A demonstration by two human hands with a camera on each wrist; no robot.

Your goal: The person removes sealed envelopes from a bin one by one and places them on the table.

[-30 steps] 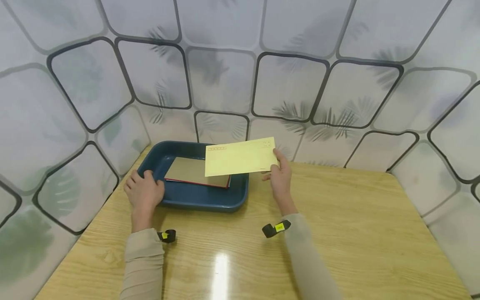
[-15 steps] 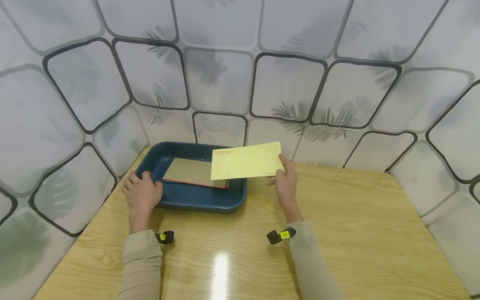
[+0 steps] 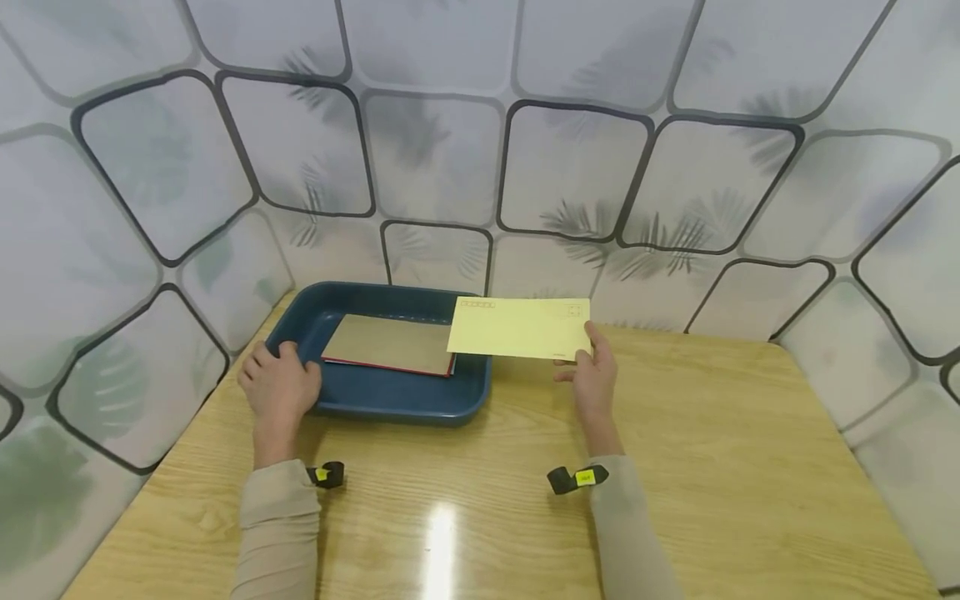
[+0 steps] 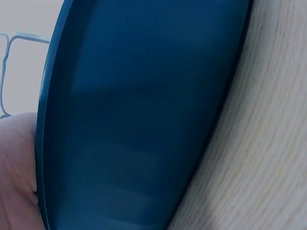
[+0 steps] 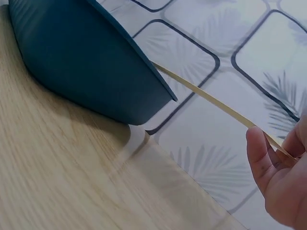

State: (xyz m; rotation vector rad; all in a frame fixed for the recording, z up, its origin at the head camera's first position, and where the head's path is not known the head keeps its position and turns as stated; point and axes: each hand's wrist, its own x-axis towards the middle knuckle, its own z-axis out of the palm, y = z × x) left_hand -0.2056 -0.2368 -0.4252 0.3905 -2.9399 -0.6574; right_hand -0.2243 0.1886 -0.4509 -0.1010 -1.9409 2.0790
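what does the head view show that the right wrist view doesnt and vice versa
Only the head view: the left hand gripping the rim of the blue rectangular plastic-looking tray, the flat tan red-edged rectangular item lying in it, and the printed face of the yellow rectangular paper envelope.

Only the right wrist view: the envelope edge-on as a thin strip, and the tray seen from low down.

Both: the right hand pinching the envelope, the tray, the pale wood-grain table and the grey-white leaf-patterned backdrop.

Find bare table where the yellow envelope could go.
Bare table: right of the right hand; also between the sleeves, nearer than the blue tray. Crowded: the tray: brown booklet inside, envelope above its right end, left hand on its rim.
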